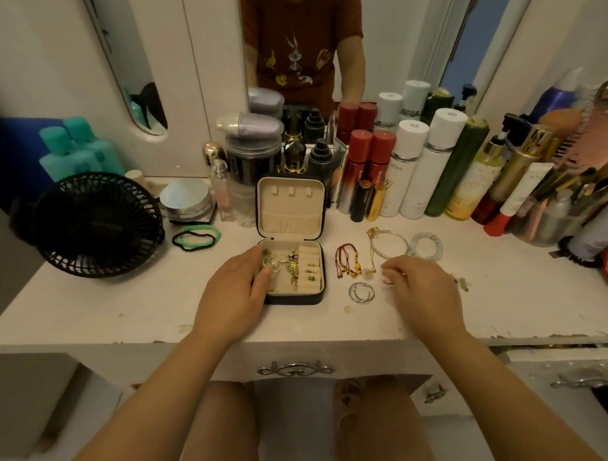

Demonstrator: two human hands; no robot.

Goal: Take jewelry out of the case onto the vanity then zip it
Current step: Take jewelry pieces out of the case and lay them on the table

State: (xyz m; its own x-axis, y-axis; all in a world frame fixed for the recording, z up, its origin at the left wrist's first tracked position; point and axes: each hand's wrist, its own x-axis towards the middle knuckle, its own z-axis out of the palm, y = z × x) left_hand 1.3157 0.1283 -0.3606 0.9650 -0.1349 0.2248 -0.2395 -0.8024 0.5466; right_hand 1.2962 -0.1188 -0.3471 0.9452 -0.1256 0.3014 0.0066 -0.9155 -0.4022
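Left hand is dipped into the left side of the open jewelry case, fingers curled over the tangle of gold pieces. Honestly can't tell if they've got hold of one. Right hand has its fingertips pinched on a small ring down by the vanity top. Silver hoops sit just left of those fingertips, red cord bracelets further left, and thin gold bangles and a pale bead bracelet just beyond.
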